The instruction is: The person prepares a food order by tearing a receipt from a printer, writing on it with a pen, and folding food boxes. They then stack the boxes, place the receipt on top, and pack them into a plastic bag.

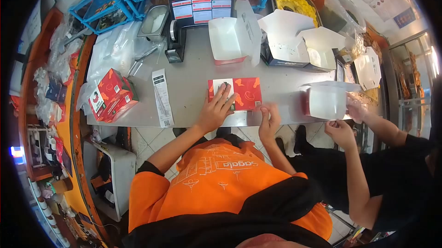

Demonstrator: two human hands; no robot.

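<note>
Left hand (215,110) lies spread flat on a flattened red cardboard carton (244,94) at the front edge of the grey counter (193,87), right hand (269,120) curled at its corner, grip unclear; a tug could slide it off.

The box (246,94) is red (orange swirls, white label), the counter (193,87) grey.

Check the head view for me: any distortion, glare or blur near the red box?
Head view: heavy fisheye bending, black corners; lighting even, shadows soft; the red box under the left hand reads sharp; glare washes the far right edge; the rim softens.
</note>
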